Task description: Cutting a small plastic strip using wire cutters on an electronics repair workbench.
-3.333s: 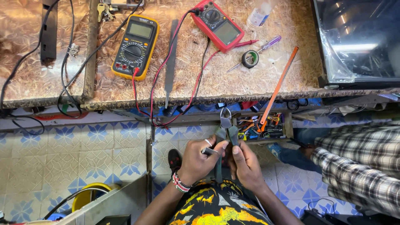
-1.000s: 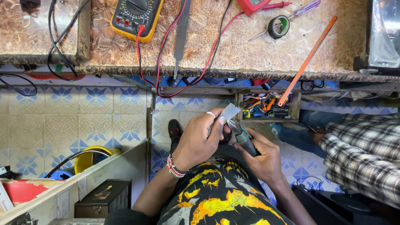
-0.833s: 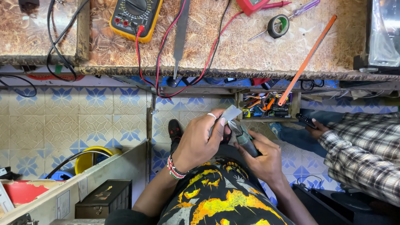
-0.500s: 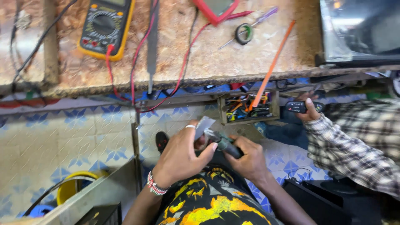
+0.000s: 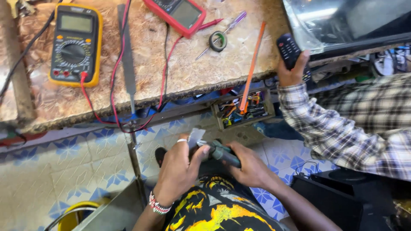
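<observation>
Head view: left hand (image 5: 180, 169) pinching small pale piece (image 5: 196, 137), perhaps tape or metal. Right hand (image 5: 250, 164) gripping dark-handled tool (image 5: 224, 153), above lap, below desk (image 5: 180, 81). On desk: yellow multimeter (image 5: 75, 42), red multimeter (image 5: 177, 15). Beside: co-worker's hand (image 5: 291, 72) holding remote (image 5: 290, 50).

Beside the grip, to its right, a co-worker's checked-sleeved hand (image 5: 292, 73) has come up to the bench edge holding a black remote (image 5: 290, 50).
</observation>
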